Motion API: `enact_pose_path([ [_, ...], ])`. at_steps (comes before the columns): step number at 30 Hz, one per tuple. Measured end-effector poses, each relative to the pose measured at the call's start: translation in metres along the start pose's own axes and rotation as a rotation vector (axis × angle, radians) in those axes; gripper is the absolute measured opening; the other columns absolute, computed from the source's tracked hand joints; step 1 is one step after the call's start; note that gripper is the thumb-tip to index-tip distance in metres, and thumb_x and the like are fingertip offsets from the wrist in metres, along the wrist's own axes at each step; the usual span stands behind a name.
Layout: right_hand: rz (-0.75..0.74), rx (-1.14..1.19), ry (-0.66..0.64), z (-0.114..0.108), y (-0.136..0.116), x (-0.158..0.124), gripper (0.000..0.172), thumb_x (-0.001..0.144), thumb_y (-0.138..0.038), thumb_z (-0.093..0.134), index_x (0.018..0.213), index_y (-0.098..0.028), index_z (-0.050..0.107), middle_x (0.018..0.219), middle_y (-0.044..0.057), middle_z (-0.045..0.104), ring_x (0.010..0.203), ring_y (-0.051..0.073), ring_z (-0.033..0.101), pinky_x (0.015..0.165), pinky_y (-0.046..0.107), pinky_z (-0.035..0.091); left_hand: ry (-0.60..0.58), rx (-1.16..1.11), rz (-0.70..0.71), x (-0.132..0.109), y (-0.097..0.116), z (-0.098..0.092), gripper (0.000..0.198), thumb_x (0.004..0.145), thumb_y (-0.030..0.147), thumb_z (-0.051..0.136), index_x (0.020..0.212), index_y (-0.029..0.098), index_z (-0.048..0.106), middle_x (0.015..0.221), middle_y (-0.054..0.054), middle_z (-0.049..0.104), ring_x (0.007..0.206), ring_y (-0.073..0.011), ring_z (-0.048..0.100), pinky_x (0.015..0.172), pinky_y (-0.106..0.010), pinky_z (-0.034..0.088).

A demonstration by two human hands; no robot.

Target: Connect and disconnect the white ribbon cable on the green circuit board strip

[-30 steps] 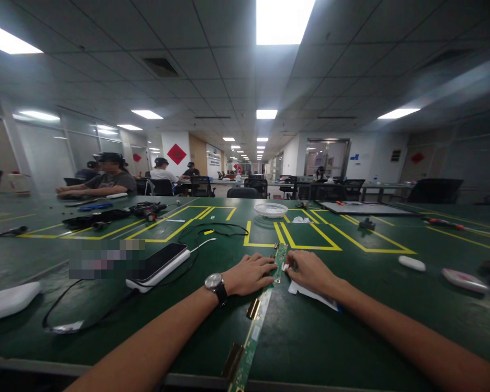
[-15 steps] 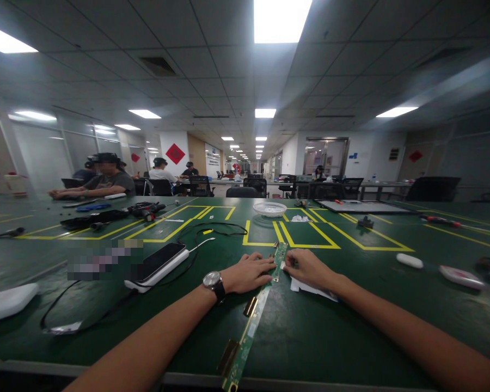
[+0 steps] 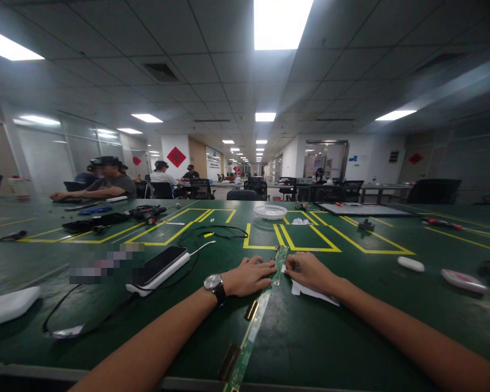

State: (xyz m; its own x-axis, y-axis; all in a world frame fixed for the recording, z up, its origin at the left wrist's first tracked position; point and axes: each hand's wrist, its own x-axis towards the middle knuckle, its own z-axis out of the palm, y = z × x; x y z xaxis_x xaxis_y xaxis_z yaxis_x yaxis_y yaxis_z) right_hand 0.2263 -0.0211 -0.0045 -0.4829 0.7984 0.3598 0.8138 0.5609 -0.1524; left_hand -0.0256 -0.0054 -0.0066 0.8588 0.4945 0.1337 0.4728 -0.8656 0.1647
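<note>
A long, narrow green circuit board (image 3: 262,306) with brown-gold flexible tabs on its left edge runs away from me across the table. My left hand (image 3: 251,276), with a watch at its wrist, lies flat with fingers stretched out, fingertips touching the board's left side near its far end. On the other side, my right hand (image 3: 310,270) is closed in a pinch against the board's right edge. A small whitish bit shows at those fingertips, too small to name. White paper (image 3: 314,293) lies partly under my right hand.
A phone (image 3: 163,265) rests on a white block at left, with black cable around it. Beyond the board stands a white basket (image 3: 270,212). To the right are a white oval object (image 3: 410,264) and a screwdriver (image 3: 443,224). People sit farther back.
The whole view has shifted down slightly. Both hands keep their places at the board, with no clear change of grip.
</note>
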Motion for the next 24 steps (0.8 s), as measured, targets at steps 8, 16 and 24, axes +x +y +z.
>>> enact_pose_path([
  [8, -0.057, 0.022, -0.015, -0.009, -0.001, -0.002, 0.020, 0.090, -0.030, 0.053, 0.100, -0.020, 0.067, 0.099, 0.007, 0.070, 0.092, 0.021, 0.063, 0.084, 0.034, 0.046, -0.003, -0.014, -0.013, -0.001, 0.000, -0.002, 0.050, 0.102, 0.050, 0.026, 0.149, 0.036, 0.032, 0.155, -0.003, 0.032, 0.127, -0.0325, 0.038, 0.099, -0.052, 0.034],
  [16, -0.257, 0.107, -0.134, -0.010, 0.003, 0.001, 0.037, 0.092, -0.016, 0.040, 0.121, -0.023, 0.063, 0.126, 0.005, 0.065, 0.117, 0.018, 0.057, 0.104, 0.033, 0.040, 0.106, -0.098, -0.025, -0.002, -0.008, -0.006, 0.049, 0.103, 0.047, 0.024, 0.149, 0.032, 0.033, 0.151, -0.004, 0.039, 0.130, -0.0257, 0.041, 0.102, -0.044, 0.033],
  [24, 0.307, -0.315, -0.081, -0.012, 0.052, 0.000, 0.036, 0.089, -0.020, 0.040, 0.116, -0.019, 0.065, 0.116, 0.012, 0.068, 0.107, 0.027, 0.062, 0.093, 0.041, 0.044, 0.141, 0.016, -0.047, -0.005, -0.010, -0.007, 0.043, 0.103, 0.045, 0.030, 0.139, 0.028, 0.045, 0.140, -0.005, 0.051, 0.123, -0.0247, 0.047, 0.096, -0.040, 0.037],
])
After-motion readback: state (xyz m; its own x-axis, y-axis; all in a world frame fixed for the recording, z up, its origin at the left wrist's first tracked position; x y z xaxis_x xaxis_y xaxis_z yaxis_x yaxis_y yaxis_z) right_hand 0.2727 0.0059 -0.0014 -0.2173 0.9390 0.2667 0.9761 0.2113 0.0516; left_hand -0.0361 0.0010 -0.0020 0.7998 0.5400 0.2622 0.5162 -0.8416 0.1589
